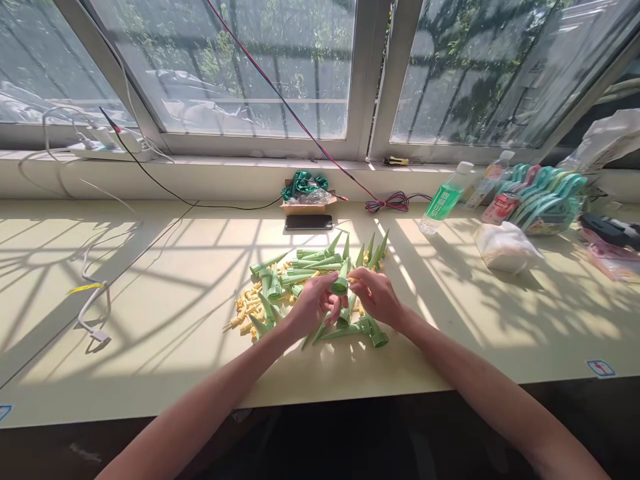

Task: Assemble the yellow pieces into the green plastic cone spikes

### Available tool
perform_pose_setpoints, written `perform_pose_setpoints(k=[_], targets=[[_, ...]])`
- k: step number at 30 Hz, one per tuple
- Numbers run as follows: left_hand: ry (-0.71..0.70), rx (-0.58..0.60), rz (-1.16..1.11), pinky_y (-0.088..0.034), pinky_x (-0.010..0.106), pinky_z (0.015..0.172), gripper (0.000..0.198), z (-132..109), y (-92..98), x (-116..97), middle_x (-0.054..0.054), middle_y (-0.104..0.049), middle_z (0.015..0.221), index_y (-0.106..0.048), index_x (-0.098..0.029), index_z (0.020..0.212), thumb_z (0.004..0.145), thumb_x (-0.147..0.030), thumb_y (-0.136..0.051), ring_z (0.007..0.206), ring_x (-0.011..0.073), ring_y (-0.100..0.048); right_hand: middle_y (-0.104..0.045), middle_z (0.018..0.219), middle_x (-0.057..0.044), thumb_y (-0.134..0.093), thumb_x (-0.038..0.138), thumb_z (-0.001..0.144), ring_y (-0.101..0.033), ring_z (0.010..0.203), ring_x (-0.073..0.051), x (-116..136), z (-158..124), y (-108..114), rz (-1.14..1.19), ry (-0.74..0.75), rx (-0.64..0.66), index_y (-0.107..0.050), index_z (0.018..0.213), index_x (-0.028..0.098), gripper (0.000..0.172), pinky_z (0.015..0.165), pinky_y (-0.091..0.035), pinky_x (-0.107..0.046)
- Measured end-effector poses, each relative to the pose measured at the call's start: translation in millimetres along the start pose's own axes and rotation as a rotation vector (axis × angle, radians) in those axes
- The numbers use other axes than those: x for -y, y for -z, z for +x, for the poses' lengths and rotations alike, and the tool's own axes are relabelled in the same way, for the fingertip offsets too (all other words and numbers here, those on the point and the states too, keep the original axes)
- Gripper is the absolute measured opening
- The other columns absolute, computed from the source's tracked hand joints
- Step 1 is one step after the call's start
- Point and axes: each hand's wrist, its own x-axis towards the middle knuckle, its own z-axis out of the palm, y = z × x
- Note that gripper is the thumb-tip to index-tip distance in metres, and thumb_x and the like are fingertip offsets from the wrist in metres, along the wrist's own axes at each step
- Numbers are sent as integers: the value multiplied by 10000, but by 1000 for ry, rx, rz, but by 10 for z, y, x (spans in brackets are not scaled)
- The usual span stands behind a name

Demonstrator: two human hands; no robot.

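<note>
A pile of green plastic cone spikes (pixel 320 263) and small yellow pieces (pixel 249 308) lies on the pale yellow table (pixel 175 313) in front of me. My left hand (pixel 313 305) is closed around one green cone (pixel 341 280), holding it above the pile with its wide end toward me. My right hand (pixel 375 293) meets it from the right, fingers pinched at the cone's mouth on something small I cannot make out. More green cones (pixel 360 329) lie just under both hands.
A black phone (pixel 309 222) and a cardboard box with green items (pixel 306 192) sit at the back. A green-labelled bottle (pixel 443 200), a white bag (pixel 503 247) and teal packaged goods (pixel 545 197) stand right. Cables (pixel 93 293) trail on the left.
</note>
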Motion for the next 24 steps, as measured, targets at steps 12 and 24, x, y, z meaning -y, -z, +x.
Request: perform_pose_setpoints(k=[12, 24], targets=[[20, 63, 22, -269, 212, 332, 502, 11, 21, 47, 9, -550, 452, -574, -132, 615, 901, -533, -473, 292, 78, -421, -475, 640, 21, -372, 332, 1020, -389, 539, -103, 13, 18, 14, -47, 10, -50, -504, 806, 198, 284, 522, -326, -228], [-84, 97, 148, -339, 193, 376, 393, -7, 37, 34, -20, -560, 540, -528, -150, 762, 904, -517, -535, 378, 78, -493, -361, 543, 59, -333, 352, 1022, -273, 456, -90, 10, 6, 5, -71, 16, -75, -423, 747, 213, 321, 465, -263, -230]])
